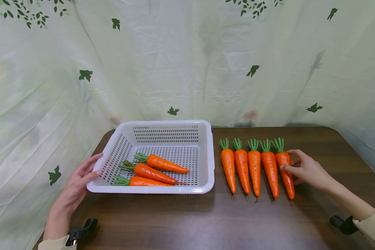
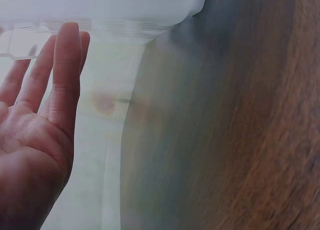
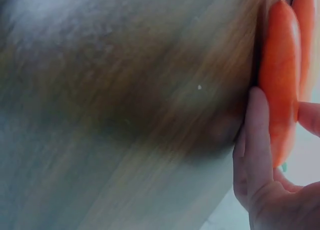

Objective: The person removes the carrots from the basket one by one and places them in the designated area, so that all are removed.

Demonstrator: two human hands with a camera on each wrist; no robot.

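Note:
A white slatted plastic basket [image 1: 207, 156] stands on the table and holds three carrots with green tops, among them a middle carrot [image 1: 150, 172]. At its left rim is my left hand [image 1: 78, 182], fingertips and thumb touching the edge; the left wrist view shows the fingers [image 2: 67, 79] fairly straight against the basket's side. To the right of the basket, several carrots lie in a neat row, tops away from me. My right hand [image 1: 306, 170] pinches the rightmost carrot [image 1: 284, 166], thumb on one side and fingers on the other. The right wrist view shows this carrot [image 3: 280, 74] between them.
The dark wooden table [image 1: 187, 222] has a rounded far right corner. A pale curtain [image 1: 175, 69] with leaf prints hangs right behind it and along the sides. Black straps circle both wrists, one of them the left strap [image 1: 81, 232]. The row's leftmost carrot [image 1: 228, 168] lies close to the basket.

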